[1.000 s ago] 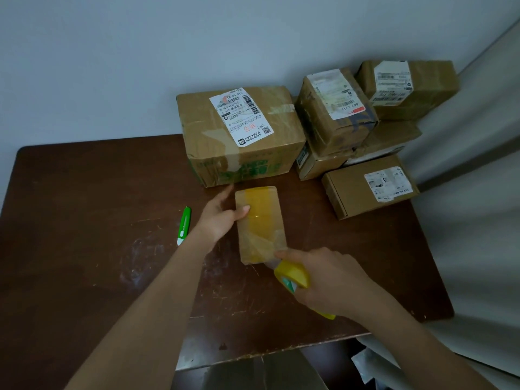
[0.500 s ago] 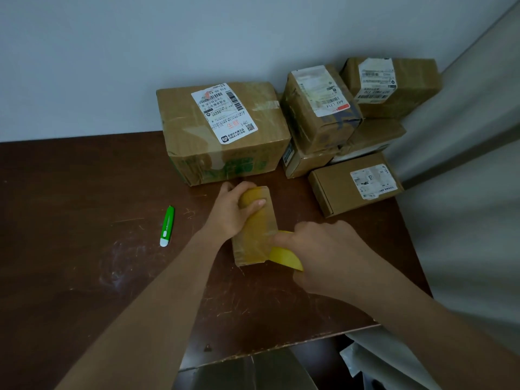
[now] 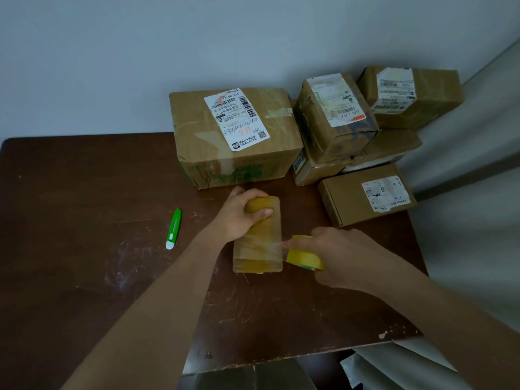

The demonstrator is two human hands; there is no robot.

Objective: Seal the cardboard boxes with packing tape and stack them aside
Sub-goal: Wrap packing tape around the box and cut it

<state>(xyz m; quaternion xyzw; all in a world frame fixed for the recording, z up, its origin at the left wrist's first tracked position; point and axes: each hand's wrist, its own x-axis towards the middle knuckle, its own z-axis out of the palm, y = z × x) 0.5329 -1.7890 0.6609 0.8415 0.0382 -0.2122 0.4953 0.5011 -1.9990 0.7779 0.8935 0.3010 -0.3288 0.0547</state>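
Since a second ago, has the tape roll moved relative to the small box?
Yes. The tape roll in the right hand went from the small box's near end round to its right side.

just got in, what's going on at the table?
A person is taping up a small cardboard box on the brown table. The left hand grips the box's far end, while the right hand holds a yellow tape roll at its right side, with a strip running onto the box. A green utility knife lies to the left. Several labelled boxes sit piled at the table's back right.
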